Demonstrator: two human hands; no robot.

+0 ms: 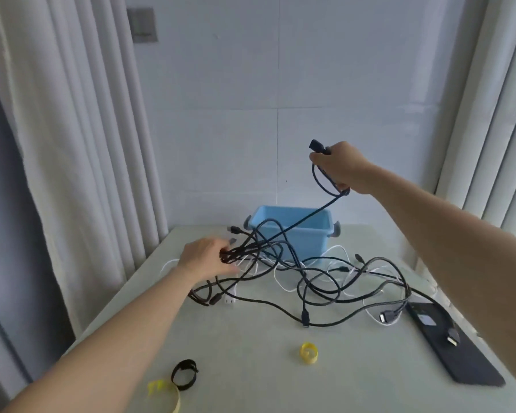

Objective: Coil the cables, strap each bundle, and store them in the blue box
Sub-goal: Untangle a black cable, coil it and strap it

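A black cable (pixel 307 216) is gripped near its plug end by the right hand (pixel 338 166), whose fingers are curled round it and round a small loop hanging below the fist; the hand is raised high above the blue box (pixel 295 236). From that fist the cable is stretched in a straight slanting line, down and to the left across the front of the box, into a bunch of black loops held in the curled fingers of the left hand (pixel 207 256) just above the surface (pixel 251 377). The long axis of the free span is thus set from upper right to lower left, between the two hands. The rest of the tangle (pixel 325 289), black leads mixed with white cables (pixel 280 283), is spread on the surface in front of the box and to its right, lower than the right hand and nearer to the left. No bundle is seen strapped and nothing can be made out inside the box, so the task is judged barely begun. A coiled yellow strap (pixel 309 354) and a black strap (pixel 184 374) lie at the near edge, well apart from the tangle, and a dark flat slab (pixel 459 353) lies at the right with one lead across it.
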